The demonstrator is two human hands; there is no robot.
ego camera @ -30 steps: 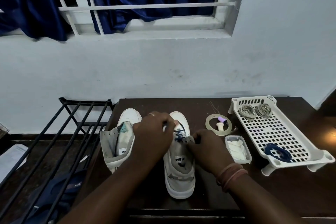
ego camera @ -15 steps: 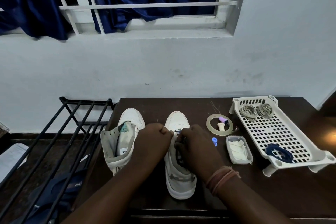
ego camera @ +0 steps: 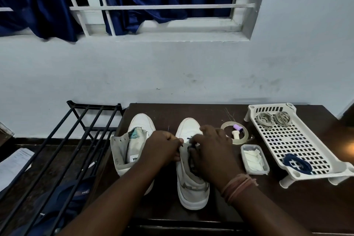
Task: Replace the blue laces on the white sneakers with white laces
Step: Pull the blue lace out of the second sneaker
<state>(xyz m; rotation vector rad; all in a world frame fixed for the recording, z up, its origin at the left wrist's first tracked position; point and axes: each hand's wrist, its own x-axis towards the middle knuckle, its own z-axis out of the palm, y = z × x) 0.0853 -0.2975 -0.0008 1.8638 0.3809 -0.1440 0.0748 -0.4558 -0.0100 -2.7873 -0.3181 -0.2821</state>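
Bare table [ego camera: 220, 113] behind the sneakers; tape roll [ego camera: 234, 132] and tub [ego camera: 253, 160] crowd the right.

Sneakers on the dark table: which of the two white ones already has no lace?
The white sneaker on the left: its eyelets stand bare. The right white sneaker, which both hands work on, shows blue lace.

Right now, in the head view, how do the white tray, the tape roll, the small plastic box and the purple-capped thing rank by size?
1. White tray
2. Small plastic box and tape roll: they look alike, so I won't rank them
3. Purple-capped thing, lying inside the roll
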